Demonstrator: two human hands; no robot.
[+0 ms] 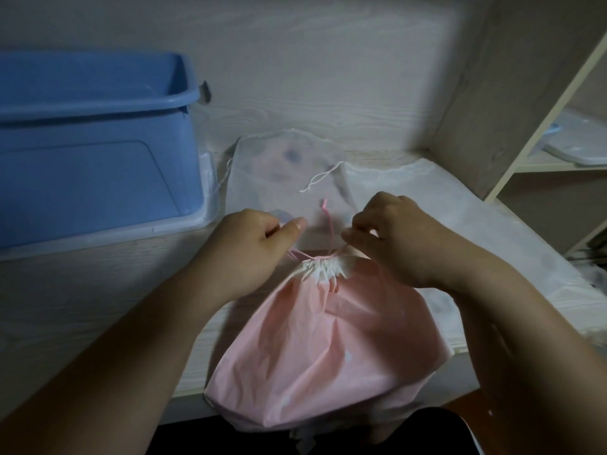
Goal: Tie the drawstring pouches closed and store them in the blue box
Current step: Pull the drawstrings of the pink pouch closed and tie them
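Head cam: pink pouch (328, 339) sits at the table (98, 290) edge w/ its neck bunched up, right betw. both hands. It's kept close, I'd judge, so the pink cord (329, 224) can be pulled out to each side. Left hand (259, 244) curls round the cord's left run; right hand (391, 238) pinches the right run, just above the neck. Blue box (98, 142) stands far left, well apart — white pouches (279, 172) lie flat behind, mouths not gathered.
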